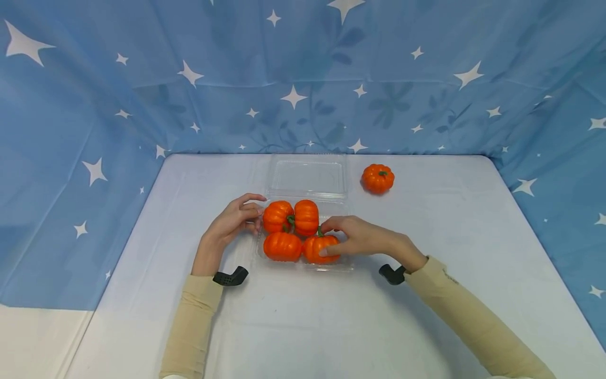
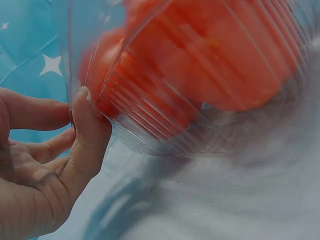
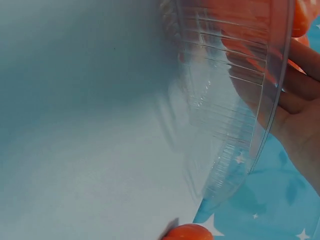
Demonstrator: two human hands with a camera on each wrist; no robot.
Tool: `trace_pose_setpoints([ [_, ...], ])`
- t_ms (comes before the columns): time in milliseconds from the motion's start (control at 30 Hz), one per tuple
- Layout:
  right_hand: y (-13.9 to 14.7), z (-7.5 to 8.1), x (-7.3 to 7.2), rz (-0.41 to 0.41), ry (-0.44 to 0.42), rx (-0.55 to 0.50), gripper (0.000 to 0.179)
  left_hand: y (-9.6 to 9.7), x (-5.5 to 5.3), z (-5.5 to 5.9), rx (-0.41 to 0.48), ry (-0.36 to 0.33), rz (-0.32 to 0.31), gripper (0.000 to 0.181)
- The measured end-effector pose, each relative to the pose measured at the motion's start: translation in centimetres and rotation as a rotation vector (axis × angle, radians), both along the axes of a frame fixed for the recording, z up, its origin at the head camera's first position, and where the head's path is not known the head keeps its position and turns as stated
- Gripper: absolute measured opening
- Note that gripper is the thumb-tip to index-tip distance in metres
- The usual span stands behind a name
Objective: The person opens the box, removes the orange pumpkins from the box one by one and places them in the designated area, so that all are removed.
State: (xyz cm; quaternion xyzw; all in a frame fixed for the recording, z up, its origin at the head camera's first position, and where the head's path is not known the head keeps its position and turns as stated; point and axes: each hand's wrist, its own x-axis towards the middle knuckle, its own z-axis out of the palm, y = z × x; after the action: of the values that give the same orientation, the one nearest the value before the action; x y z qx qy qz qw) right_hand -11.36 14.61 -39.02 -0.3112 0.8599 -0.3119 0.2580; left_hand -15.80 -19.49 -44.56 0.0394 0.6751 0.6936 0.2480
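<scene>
At left, the left hand (image 1: 235, 218) pinches the rim of a clear, thin-walled plastic box (image 1: 338, 268), likely light and flexible, best held there. Inside, three glossy orange ribbed pumpkins (image 1: 282, 246) crowd the front-right orange pumpkin (image 1: 311, 251); the right hand (image 1: 354, 236) grips its sides, and it seems light, firm, slightly slippery. Farther right, a loose orange pumpkin (image 1: 377, 180) sits on the white tabletop (image 1: 293, 326).

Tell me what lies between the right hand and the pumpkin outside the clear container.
In the head view, the stretch between the right hand and the lone orange pumpkin is bare: only white tabletop shows.
</scene>
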Motion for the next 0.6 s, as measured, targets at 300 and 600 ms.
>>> trace_pose_setpoints([
  [300, 0.38, -0.19, 0.22, 0.004, -0.009, -0.064, 0.054, -0.10, 0.20, 0.14, 0.017, 0.007, -0.005, 0.043],
  [600, 0.55, 0.01, 0.72, -0.035, -0.063, -0.111, 0.054, -0.12, 0.15, 0.22, 0.014, 0.008, -0.010, 0.042],
])
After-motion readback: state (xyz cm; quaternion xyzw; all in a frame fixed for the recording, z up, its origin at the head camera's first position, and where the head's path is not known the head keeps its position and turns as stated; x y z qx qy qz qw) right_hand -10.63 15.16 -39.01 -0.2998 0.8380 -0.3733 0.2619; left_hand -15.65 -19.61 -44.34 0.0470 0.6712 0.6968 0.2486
